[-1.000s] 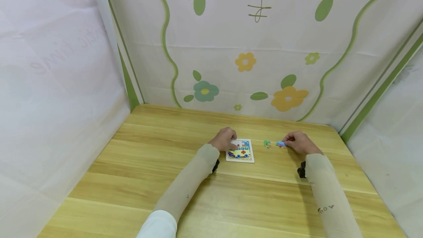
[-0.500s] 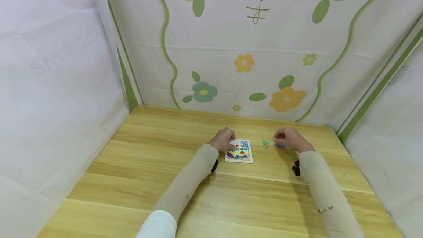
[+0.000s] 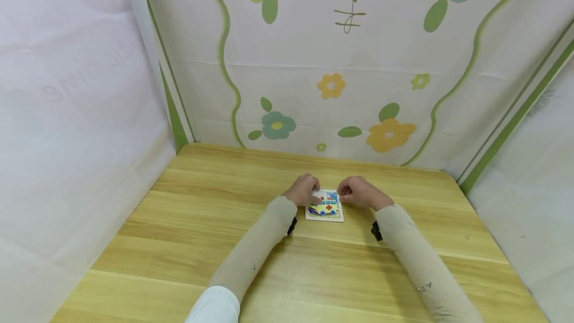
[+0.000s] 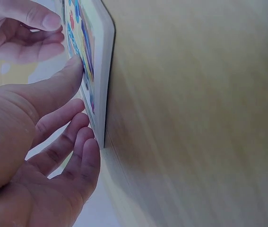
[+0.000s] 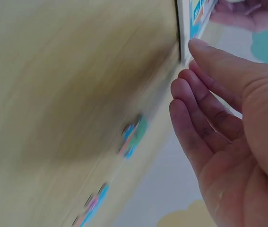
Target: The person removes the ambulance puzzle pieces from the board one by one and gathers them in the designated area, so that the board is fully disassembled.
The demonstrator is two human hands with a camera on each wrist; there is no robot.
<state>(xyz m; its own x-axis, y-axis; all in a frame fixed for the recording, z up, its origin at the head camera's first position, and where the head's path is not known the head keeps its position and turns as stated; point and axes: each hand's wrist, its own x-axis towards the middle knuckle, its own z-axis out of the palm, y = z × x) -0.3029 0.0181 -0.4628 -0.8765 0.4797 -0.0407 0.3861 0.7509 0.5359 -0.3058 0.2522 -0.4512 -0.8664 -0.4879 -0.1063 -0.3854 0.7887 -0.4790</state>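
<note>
A small square picture puzzle (image 3: 329, 209) with a white rim lies flat on the wooden table, showing a yellow ambulance with a red cross. My left hand (image 3: 302, 191) holds its left side, the thumb (image 4: 70, 78) on the picture and the other fingers curled along the edge. At the opposite edge is my right hand (image 3: 358, 192), its thumb tip beside the rim and its fingers bent. Whether a piece sits between its fingertips is hidden. Loose green-and-blue pieces (image 5: 134, 136) and blue-and-pink pieces (image 5: 93, 204) lie on the table in the right wrist view.
The wooden table (image 3: 269, 273) extends on all sides of the puzzle. A white flowered cloth (image 3: 287, 64) hangs behind it, with further pale cloth walls to the left and right. A black wrist strap (image 3: 376, 231) shows beneath the right sleeve.
My right hand has moved left from the loose pieces to the puzzle's right edge and now covers the pieces in the head view. The left hand and the puzzle stay put.
</note>
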